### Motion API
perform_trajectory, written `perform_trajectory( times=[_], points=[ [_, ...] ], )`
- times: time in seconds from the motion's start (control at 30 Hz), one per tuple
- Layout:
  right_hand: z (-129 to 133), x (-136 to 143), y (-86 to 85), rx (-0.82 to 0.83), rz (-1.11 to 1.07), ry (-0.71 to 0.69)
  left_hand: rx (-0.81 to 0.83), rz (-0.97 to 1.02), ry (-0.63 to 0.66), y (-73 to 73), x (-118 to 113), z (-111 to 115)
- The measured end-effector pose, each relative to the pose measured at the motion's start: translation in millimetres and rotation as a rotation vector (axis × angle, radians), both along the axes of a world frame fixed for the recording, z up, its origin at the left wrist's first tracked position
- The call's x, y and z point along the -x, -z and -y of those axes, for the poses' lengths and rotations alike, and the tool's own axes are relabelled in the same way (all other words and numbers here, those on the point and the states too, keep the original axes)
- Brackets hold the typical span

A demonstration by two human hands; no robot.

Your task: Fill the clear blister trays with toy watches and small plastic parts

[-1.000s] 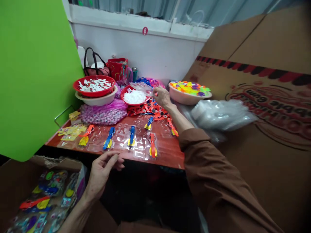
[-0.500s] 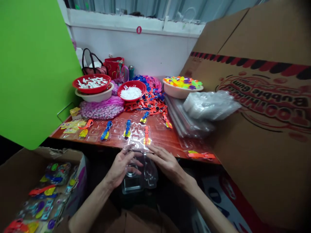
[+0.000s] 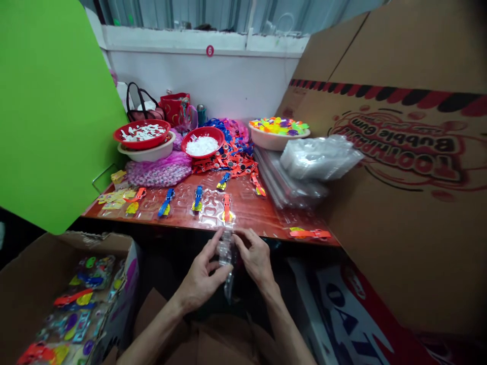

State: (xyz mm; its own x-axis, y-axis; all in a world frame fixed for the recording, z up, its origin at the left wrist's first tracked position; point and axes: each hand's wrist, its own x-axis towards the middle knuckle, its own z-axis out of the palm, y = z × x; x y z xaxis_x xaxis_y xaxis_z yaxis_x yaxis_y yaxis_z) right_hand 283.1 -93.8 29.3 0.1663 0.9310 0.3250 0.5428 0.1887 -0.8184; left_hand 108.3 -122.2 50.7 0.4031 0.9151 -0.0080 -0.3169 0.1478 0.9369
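Note:
In front of the table edge, my left hand (image 3: 203, 276) grips a clear plastic blister tray (image 3: 225, 248), thumb on the near side and fingers behind. The tray is seen nearly edge-on, so its shape is hard to make out. On its right side my right hand (image 3: 255, 257) is closed with thumb and fingertips at the upper edge. Just beyond the hands, an orange strap with a yellow piece (image 3: 227, 207) sits in a clear tray on the table (image 3: 262, 218). A blue strap (image 3: 198, 196) lies left of it, with more straps in clear trays around.
Bowls of white parts (image 3: 203, 145) and colourful pieces (image 3: 279, 126) stand at the back, beside a heap of orange straps (image 3: 236, 157). Stacked clear trays (image 3: 321, 157) are at right. A carton of packed items (image 3: 76, 299) is low left; a green panel (image 3: 49, 101) and cardboard (image 3: 411, 228) flank me.
The clear tray has turned from lying broad side up to nearly edge-on. My right hand has drawn back and bent its fingers; my left hand has closed on the tray. The view shifted slightly.

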Motion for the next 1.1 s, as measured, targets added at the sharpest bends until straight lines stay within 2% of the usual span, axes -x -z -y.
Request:
perform_trajectory(
  times=[0.27,0.4,0.5,0.67,0.87,0.97,1.1],
  points=[
    [2,17,-6.8,-0.070,0.136,0.117,-0.071,-0.109,-0.104,12.4,-8,8],
    [8,27,-9.1,-0.102,0.106,0.049,-0.236,-0.227,-0.128,14.6,-1,-1],
    [11,34,-10.9,-0.069,0.052,-0.046,-0.268,-0.263,-0.070,13.0,5,-8],
    [14,40,-13.9,-0.001,-0.063,-0.100,-0.190,-0.186,-0.003,8.2,9,-9],
    [15,38,-15.8,0.057,-0.097,-0.143,-0.195,-0.088,-0.062,11.8,11,-6],
    [11,34,-14.3,0.081,-0.090,-0.188,-0.099,0.038,-0.050,16.7,15,-13],
    [3,32,-13.8,0.099,-0.126,-0.267,-0.052,0.186,0.036,19.9,25,-29]
  ],
)
